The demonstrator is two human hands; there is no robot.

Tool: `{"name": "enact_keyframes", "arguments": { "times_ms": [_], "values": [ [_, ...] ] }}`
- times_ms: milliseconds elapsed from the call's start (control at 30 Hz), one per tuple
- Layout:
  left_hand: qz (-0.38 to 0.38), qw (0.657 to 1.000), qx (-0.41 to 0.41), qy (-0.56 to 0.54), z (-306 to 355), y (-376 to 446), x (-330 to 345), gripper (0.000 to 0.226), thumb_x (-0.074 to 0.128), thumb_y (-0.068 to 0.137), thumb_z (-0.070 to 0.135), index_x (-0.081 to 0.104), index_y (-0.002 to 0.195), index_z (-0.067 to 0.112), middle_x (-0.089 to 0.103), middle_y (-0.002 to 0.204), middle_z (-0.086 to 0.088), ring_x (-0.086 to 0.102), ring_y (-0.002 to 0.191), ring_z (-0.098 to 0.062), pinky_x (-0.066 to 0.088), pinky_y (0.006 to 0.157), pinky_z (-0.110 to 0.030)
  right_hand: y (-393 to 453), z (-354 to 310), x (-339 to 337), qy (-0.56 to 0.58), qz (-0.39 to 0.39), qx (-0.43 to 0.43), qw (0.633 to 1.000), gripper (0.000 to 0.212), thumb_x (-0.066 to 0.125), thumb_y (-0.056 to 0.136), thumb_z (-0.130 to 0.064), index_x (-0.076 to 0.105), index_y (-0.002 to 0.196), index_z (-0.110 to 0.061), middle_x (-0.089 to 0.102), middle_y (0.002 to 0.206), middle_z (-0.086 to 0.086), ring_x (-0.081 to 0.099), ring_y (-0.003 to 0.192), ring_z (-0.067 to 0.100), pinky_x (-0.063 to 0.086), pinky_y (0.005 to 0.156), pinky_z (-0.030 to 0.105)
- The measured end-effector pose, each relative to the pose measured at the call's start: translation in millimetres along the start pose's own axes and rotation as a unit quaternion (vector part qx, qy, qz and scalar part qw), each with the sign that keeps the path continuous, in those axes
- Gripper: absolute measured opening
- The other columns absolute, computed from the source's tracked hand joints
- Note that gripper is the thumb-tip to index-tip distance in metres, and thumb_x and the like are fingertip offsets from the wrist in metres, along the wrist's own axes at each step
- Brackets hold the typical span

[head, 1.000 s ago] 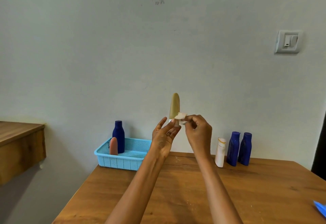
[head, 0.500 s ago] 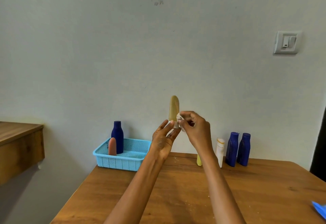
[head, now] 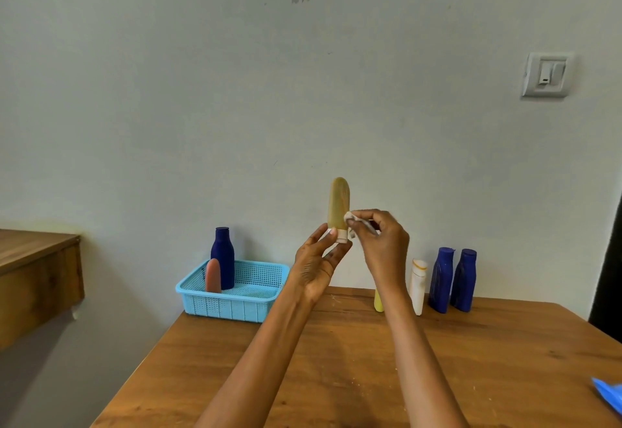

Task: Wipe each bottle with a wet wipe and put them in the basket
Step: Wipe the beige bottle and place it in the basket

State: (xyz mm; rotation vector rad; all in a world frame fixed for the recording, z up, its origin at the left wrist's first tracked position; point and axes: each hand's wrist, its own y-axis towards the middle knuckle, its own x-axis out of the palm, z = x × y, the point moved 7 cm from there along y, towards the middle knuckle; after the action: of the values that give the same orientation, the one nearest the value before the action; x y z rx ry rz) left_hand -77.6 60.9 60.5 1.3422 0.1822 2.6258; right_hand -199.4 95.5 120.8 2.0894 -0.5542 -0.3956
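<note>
My left hand [head: 318, 264] holds a tan tube bottle [head: 339, 203] upright by its white cap, well above the table. My right hand [head: 382, 244] pinches a small white wet wipe [head: 350, 225] against the tube's lower right side. A light blue basket [head: 235, 294] stands at the table's far left with a dark blue bottle [head: 222, 256] and a pink tube [head: 213, 275] upright in it. Along the wall to the right stand a yellow tube [head: 378, 301], partly hidden by my right forearm, a white bottle [head: 418, 284] and two dark blue bottles [head: 441, 277] [head: 464, 279].
The wooden table [head: 353, 370] stretches out below my arms. A blue packet [head: 609, 394] lies at its right edge, cut off by the frame. A wooden shelf [head: 37, 279] juts out at the left. A light switch [head: 547, 74] is on the wall.
The wipe in my right hand has slid down the tube from its middle to just above the cap. The yellow tube on the table has come into sight behind my right forearm.
</note>
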Motion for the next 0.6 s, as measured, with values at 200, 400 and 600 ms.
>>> {"name": "enact_keyframes", "arguments": {
  "times_ms": [200,400,600],
  "values": [
    [-0.036,0.999,-0.031,0.013,-9.2,-4.8,11.2,0.014,0.057,0.086,0.000,0.061,0.099,-0.002,0.070,0.086,-0.015,0.070,0.076,-0.024,0.060,0.071,-0.033,-3.4,17.1,-10.0,0.051,0.059,0.079,0.994,0.023,0.068,0.084,-0.019,0.071,0.104,-0.007,0.071,0.099,0.001,0.061,0.088,0.003,0.046,0.072,0.003],
    [0.008,1.000,-0.027,0.002,-0.3,1.3,-3.8,0.012,0.057,0.088,0.002,0.062,0.098,-0.002,0.068,0.084,-0.015,0.066,0.078,-0.021,0.059,0.066,-0.028,-2.1,12.1,14.9,0.051,-0.102,0.069,0.991,0.008,0.071,0.081,-0.016,0.074,0.088,-0.017,0.072,0.085,-0.008,0.062,0.078,-0.003,0.044,0.061,0.006],
    [-0.004,0.999,-0.045,0.012,-15.7,-4.4,6.0,0.015,0.057,0.086,0.000,0.057,0.101,-0.005,0.064,0.085,-0.020,0.064,0.080,-0.027,0.060,0.063,-0.033,-0.2,21.4,-10.4,0.025,0.034,0.092,0.995,0.008,0.069,0.084,-0.022,0.071,0.091,-0.019,0.068,0.086,-0.012,0.062,0.079,-0.001,0.045,0.063,0.005]
  ]
}}
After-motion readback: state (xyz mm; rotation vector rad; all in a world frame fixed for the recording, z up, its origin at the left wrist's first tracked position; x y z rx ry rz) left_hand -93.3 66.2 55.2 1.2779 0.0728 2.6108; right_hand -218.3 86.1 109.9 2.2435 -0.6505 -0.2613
